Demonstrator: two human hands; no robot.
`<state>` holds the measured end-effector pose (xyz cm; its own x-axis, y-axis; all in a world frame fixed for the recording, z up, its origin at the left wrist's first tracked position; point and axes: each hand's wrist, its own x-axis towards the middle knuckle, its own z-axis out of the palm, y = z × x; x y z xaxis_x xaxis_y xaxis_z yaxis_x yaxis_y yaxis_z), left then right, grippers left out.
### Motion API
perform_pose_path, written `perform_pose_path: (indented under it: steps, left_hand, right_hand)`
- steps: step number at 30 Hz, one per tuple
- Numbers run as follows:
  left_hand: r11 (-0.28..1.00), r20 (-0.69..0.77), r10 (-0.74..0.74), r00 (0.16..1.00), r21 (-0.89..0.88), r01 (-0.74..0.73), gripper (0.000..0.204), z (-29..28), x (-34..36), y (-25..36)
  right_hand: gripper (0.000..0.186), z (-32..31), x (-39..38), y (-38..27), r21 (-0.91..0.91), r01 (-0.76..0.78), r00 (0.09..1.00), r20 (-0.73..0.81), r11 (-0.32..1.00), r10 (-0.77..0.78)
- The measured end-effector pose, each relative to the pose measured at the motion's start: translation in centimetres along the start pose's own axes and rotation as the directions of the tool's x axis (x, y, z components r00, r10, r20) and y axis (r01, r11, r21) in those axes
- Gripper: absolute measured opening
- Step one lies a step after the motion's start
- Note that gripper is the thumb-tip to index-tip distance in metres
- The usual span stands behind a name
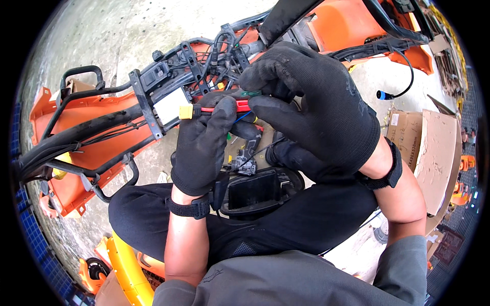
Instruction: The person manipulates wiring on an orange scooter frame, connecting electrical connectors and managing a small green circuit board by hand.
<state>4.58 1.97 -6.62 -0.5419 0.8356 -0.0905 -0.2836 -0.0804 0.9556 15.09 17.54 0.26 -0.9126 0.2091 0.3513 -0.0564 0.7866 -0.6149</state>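
Note:
My left hand (201, 145), in a black glove, is closed on a red wire lead (242, 105) with a yellow connector (186, 111) at its left end. The right-hand end of the lead runs up to my right hand (316, 102), also gloved in black. The right fingers are bent together at that end, beside a small green piece (250, 94). Whether they grip the red lead or the green piece is hidden by the fingers. A thin blue wire (242, 118) slants just below the lead. Both hands are above my lap, in front of the frame.
A black tubular frame (144, 104) with orange panels (87, 122) and a bundle of cables (217, 56) spans the far side. A black open housing (260, 191) sits between my legs. Cardboard boxes (434, 153) stand at right; a blue-tipped cable (384, 95) hangs nearby.

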Motion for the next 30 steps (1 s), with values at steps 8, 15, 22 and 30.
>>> perform_pose_path:
  steps: [8, 15, 22, 30]
  left_hand:
    - [0.996, 0.007, 0.026, 1.0, 0.083, -0.026, 0.036, 0.1, 0.0, -0.2]
    - [0.919, 0.084, 0.267, 0.96, 0.278, -0.28, 0.031, -0.3, -0.2, -1.0]
    - [0.956, 0.086, 0.16, 0.983, 0.235, -0.176, 0.031, -0.7, 0.0, -0.9]
    - [0.997, 0.042, -0.039, 0.998, 0.062, 0.037, 0.035, -0.5, 0.1, -0.3]
  right_hand:
    - [0.029, -0.2, 0.0, 0.2, -0.004, 0.005, 1.0, 0.021, 1.0, -0.005]
    - [0.03, -0.3, 0.1, 0.1, -0.039, 0.029, 0.999, 0.02, 0.999, -0.028]
    - [0.029, -0.3, 0.1, 0.1, -0.065, 0.017, 0.999, 0.032, 0.998, -0.014]
    - [0.029, -0.2, 0.1, 0.3, -0.042, 0.037, 0.999, 0.026, 0.998, -0.036]
